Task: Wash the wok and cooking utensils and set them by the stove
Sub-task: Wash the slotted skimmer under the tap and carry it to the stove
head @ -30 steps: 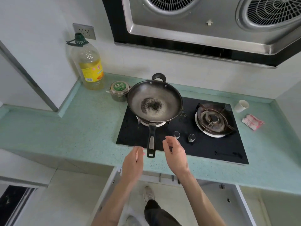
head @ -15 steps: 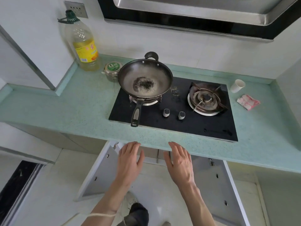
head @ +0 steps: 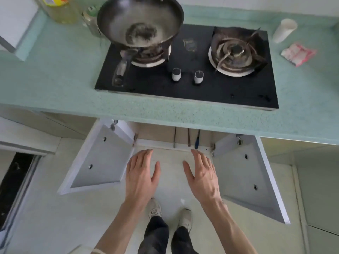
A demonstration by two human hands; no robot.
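A dark wok point(head: 141, 17) with burnt residue in its middle rests on the left burner of the black gas stove point(head: 187, 85), its black handle point(head: 121, 68) pointing toward me. My left hand point(head: 141, 175) and my right hand point(head: 201, 175) hover palm down, fingers spread and empty, below the counter edge in front of the open cabinet. Inside the cabinet, several utensil handles point(head: 189, 138) stand upright; their lower ends are hidden.
Two white cabinet doors point(head: 99, 158) point(head: 251, 173) stand swung open on either side of my hands. On the green counter point(head: 55, 70) stand an oil bottle point(head: 58, 10), a small tin point(head: 89, 17), a white cup point(head: 284, 30) and a pink-white cloth point(head: 298, 54).
My view has tilted down and closer. Both hands dropped from near the wok handle to below the counter, in front of the open cabinet. The wok has not moved.
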